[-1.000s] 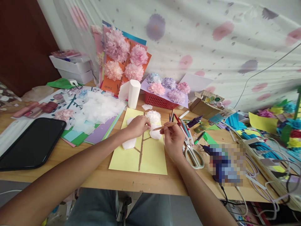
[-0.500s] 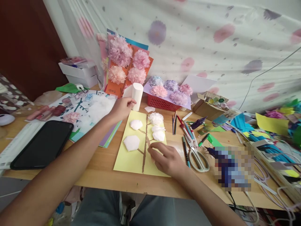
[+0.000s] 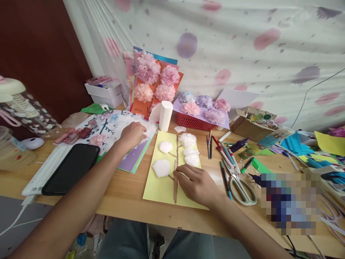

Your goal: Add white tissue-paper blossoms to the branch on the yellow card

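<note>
Strip, slim and brown, lies lengthwise up yellow paper on the counter, touched by the nearer, loosely curled right hand, while the half-curled left hand hangs by white tissue, both grips unclear.

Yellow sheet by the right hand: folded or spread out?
Spread out: the yellow sheet lies flat on the desk, white pieces on top; the right hand covers part.

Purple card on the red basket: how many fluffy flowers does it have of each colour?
Blue flower: 1
Purple flowers: 2
Pink flowers: 2
Total: 5
</note>
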The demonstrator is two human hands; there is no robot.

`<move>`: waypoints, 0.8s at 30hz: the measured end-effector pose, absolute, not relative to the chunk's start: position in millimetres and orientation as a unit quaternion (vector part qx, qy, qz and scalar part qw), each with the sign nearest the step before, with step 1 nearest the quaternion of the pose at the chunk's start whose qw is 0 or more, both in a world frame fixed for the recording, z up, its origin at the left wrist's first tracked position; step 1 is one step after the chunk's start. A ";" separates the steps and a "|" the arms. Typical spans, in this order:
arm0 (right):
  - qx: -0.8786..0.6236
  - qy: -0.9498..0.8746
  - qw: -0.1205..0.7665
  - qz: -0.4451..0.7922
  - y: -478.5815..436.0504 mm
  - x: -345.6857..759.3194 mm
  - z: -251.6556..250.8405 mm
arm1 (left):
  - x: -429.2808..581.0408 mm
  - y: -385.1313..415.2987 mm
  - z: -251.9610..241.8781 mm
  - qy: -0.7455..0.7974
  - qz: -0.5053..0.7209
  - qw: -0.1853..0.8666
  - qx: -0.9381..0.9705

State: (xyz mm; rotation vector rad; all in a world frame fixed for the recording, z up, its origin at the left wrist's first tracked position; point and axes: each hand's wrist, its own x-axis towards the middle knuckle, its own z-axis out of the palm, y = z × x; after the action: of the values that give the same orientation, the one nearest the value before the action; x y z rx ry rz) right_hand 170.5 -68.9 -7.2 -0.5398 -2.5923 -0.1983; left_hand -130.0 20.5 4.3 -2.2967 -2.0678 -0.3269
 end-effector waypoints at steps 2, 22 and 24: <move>-0.211 -0.938 0.265 -0.073 -62.0 164.1 -2.4 | -127.9 21.3 1.5 -0.664 -0.105 0.021 -0.740; -0.422 -0.512 0.485 0.569 -39.4 158.1 3.2 | -31.3 -17.7 36.8 -0.432 -0.296 -0.602 -0.603; -0.421 -0.499 0.486 0.581 -38.3 158.9 1.7 | -26.4 -16.9 32.9 -0.429 -0.304 -0.602 -0.601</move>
State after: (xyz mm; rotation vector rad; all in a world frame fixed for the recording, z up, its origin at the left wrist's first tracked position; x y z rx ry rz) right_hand 158.9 -38.3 1.7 -1.0255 -1.2135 1.4150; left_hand -26.4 -16.9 32.9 -3.3370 -2.3805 -1.6914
